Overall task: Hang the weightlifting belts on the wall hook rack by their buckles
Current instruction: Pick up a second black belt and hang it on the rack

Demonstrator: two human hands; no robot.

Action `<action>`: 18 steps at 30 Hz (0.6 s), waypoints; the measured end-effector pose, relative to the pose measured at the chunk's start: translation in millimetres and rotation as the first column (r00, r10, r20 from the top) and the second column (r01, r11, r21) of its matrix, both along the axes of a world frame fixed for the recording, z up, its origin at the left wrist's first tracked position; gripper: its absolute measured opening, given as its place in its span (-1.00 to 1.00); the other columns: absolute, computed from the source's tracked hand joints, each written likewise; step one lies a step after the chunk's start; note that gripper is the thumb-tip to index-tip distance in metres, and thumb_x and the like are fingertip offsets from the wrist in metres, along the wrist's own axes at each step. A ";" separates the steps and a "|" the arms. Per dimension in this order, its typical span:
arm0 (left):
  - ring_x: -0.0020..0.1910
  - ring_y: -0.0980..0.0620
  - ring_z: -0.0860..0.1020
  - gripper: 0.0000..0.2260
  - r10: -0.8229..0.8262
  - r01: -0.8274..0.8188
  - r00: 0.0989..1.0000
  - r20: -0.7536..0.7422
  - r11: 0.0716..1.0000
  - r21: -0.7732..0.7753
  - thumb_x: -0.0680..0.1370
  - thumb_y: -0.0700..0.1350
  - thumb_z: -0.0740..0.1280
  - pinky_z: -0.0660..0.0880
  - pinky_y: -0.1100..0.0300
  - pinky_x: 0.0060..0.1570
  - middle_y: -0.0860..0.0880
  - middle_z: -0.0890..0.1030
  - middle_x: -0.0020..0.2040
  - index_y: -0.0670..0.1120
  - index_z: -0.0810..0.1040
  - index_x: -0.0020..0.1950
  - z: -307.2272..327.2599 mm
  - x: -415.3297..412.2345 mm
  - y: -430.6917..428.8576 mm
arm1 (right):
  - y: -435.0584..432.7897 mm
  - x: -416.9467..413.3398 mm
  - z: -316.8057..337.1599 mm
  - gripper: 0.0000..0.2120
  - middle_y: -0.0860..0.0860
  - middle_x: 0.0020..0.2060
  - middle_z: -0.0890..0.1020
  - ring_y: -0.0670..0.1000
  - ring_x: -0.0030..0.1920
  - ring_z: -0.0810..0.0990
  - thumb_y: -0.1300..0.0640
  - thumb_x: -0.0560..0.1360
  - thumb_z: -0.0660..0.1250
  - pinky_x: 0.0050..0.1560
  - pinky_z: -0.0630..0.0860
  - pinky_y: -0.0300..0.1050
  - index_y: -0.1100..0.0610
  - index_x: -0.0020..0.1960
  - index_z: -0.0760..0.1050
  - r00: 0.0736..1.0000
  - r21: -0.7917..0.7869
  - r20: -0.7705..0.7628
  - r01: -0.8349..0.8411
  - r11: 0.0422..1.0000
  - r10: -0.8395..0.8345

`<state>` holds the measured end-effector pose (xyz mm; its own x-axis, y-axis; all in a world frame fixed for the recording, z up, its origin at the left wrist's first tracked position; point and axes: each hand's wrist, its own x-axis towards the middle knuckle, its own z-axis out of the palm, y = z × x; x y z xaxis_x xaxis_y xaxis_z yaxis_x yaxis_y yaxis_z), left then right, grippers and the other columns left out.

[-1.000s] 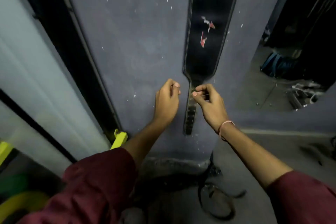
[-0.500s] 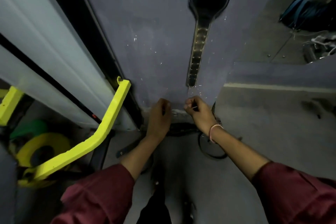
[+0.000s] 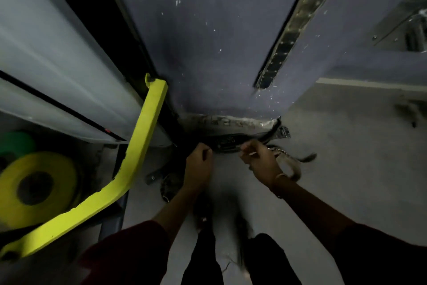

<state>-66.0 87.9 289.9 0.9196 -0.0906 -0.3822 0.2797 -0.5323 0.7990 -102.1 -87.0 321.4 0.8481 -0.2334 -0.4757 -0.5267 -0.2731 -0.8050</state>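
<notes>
There is a single view, from a wide-angle camera worn on the person's head, looking steeply down along the wall (image 3: pixel 208 42) to the floor (image 3: pixel 346 169) at its foot. It sits close to the wall, so that the wall fills the upper frame and bends outward at the edges, while both forearms reach in from the bottom and the left hand (image 3: pixel 198 166) and right hand (image 3: pixel 261 162) fall near the centre. With no second camera, no part of the scene is shared between views.
</notes>
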 end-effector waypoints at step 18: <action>-0.03 -0.02 0.61 -0.85 -0.071 0.085 0.965 -0.253 0.995 0.045 0.60 -0.04 0.32 0.54 0.05 -0.01 -0.01 0.61 -0.05 -0.09 0.52 0.09 -364.9 103.5 -68.3 | -62.3 126.1 -386.3 -0.79 0.14 -0.06 0.60 0.08 -0.14 0.54 0.31 0.56 0.24 -0.18 0.45 -0.12 0.02 -0.12 0.47 0.925 0.077 -0.363 0.148 0.986 -0.111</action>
